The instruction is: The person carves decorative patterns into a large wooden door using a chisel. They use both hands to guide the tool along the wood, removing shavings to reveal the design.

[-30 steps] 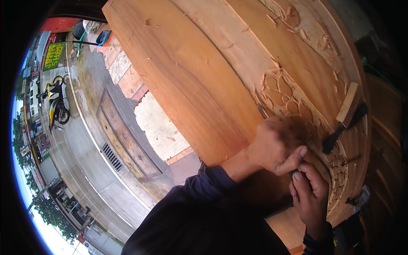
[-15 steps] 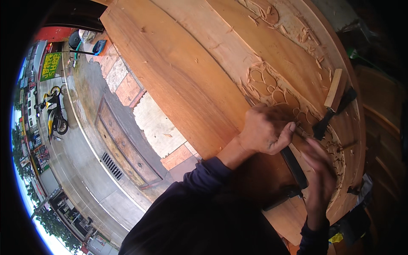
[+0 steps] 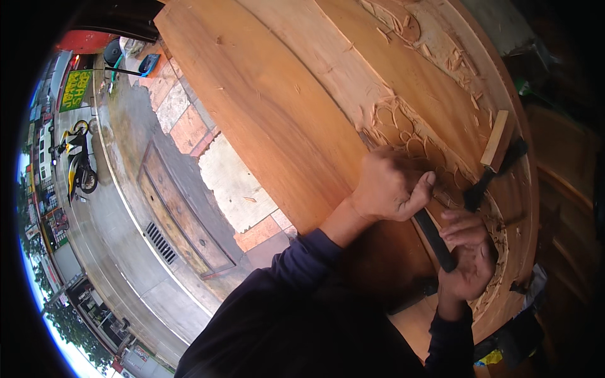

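Note:
My left hand [image 3: 391, 186] is closed around a dark-handled tool [image 3: 433, 239] over a carved band of floral shapes [image 3: 400, 123] in the wooden panel [image 3: 265, 126], with shavings around it. The tool's working end is hidden under the hand. My right hand [image 3: 469, 258] is open, its palm beside the lower end of the handle and its fingers loosely bent, not wrapped round it. Right of my left hand, a wood block [image 3: 495, 140] lies over a black clamp [image 3: 476, 192] on the panel's curved edge.
Left of the panel are paving [image 3: 230, 189], a floor drain grate [image 3: 161, 242] and a parked yellow-and-black motorcycle [image 3: 82, 160]. A blue dustpan [image 3: 149, 65] lies at the upper left. Dark brown wooden pieces [image 3: 561, 164] stand at the right.
My left hand has moved up and left in the picture, exposing more of the handle. My right hand has loosened from the handle and opened, with its palm turned toward the handle's end.

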### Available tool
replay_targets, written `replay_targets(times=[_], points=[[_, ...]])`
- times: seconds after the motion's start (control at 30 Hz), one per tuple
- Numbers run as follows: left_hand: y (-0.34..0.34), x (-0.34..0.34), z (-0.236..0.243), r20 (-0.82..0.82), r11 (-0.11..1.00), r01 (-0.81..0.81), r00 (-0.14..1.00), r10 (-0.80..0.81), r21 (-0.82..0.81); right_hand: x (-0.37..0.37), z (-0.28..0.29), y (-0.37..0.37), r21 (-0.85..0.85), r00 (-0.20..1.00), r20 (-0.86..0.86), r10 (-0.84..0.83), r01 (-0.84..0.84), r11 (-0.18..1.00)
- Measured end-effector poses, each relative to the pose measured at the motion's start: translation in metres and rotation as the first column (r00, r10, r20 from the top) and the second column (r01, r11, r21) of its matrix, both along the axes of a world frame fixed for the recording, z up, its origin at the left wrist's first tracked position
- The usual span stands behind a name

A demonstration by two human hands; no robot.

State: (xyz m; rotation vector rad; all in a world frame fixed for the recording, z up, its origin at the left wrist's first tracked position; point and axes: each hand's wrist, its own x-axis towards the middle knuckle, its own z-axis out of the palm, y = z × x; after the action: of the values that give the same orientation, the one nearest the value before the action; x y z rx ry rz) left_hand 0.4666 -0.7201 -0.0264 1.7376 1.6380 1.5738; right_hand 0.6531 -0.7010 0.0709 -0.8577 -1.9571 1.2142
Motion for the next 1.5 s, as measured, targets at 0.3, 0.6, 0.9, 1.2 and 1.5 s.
replay_targets(times=[0.3,0.6,0.9,1.2,1.5], points=[[-0.015,0.0,0.008,-0.121,0.989,0.057,0.992,-0.041,0.134,-0.005,0.03,-0.024,-0.483,0.886,0.43,0.172,0.065,0.873],[-0.01,0.003,0.004,-0.015,0.976,0.21,0.978,-0.209,0.05,-0.01,0.036,-0.016,-0.627,0.898,0.413,0.151,0.161,0.762],[-0.007,0.001,0.0,-0.009,0.988,0.131,0.991,-0.131,0.078,-0.024,0.042,-0.011,-0.667,0.912,0.382,0.151,0.159,0.728],[-0.008,-0.005,0.0,0.037,0.988,0.13,0.99,-0.134,0.088,-0.03,0.041,-0.016,-0.717,0.909,0.404,0.101,0.246,0.652],[-0.008,-0.001,0.0,0.076,0.988,0.157,0.985,-0.156,0.0,-0.024,0.03,-0.024,-0.594,0.902,0.427,0.063,0.227,0.771]])
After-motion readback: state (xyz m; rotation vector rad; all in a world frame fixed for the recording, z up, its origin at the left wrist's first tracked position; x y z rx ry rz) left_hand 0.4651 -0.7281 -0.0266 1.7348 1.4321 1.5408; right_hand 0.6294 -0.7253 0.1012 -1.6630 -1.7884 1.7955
